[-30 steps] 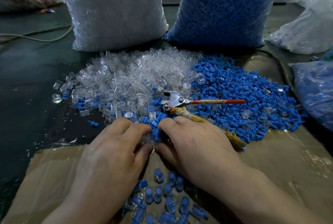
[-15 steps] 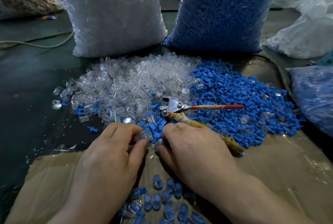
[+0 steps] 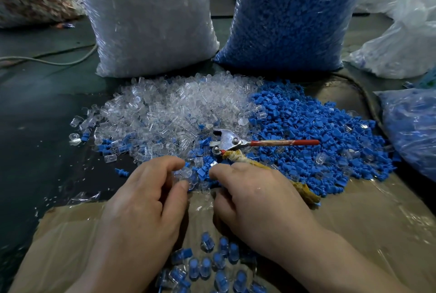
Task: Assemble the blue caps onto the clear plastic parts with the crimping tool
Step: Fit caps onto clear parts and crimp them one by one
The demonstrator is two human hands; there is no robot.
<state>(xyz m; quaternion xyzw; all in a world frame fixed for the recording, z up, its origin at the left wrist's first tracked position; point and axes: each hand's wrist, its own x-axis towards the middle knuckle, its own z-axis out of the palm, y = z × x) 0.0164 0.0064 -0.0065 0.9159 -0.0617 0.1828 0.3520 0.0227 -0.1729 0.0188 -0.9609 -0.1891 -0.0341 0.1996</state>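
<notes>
left grip [image 3: 141, 200]: fingers curled round a clear part [image 3: 185, 173]
clear plastic parts [image 3: 169, 113]: heap just beyond left grip
right grip [image 3: 254, 200]: fingers curled, tips at heap edge; can't tell if holding
crimping tool [image 3: 236, 144]: lying just beyond right grip
blue caps [image 3: 306, 132]: heap beyond, right of right grip

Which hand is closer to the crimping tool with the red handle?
Right. The right hand sits just short of the crimping tool, knuckles beside its cloth-wrapped handle; the left hand is farther left, pinching a clear part.
</notes>
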